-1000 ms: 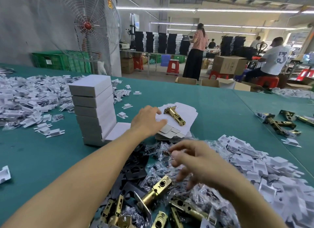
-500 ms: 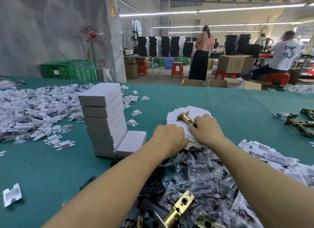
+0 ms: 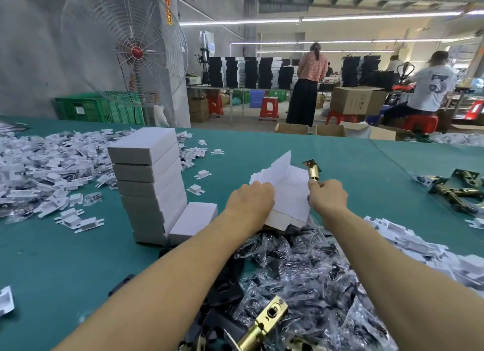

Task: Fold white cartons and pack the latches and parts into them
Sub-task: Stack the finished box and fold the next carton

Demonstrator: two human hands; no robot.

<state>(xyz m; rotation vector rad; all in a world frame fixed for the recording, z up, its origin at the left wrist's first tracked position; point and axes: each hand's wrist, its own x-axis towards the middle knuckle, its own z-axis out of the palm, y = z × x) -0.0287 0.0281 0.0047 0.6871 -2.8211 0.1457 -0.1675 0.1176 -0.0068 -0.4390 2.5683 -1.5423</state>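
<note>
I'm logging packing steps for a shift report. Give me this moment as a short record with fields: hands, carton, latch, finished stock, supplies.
left hand: grips the left edge of the white carton
right hand: pinches a brass latch at the carton's right edge
carton state: partly folded, one flap raised, top open
finished stock: stack of folded cartons on the green table, left of the hands
supplies: bagged parts heaped nearest the camera

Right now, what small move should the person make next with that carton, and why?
Probably fold up the remaining sides of the carton. Only one flap stands; the rest looks flat, so it cannot hold anything yet. The left hand grips its left edge, and the right hand holds the latch at its right edge.
</note>
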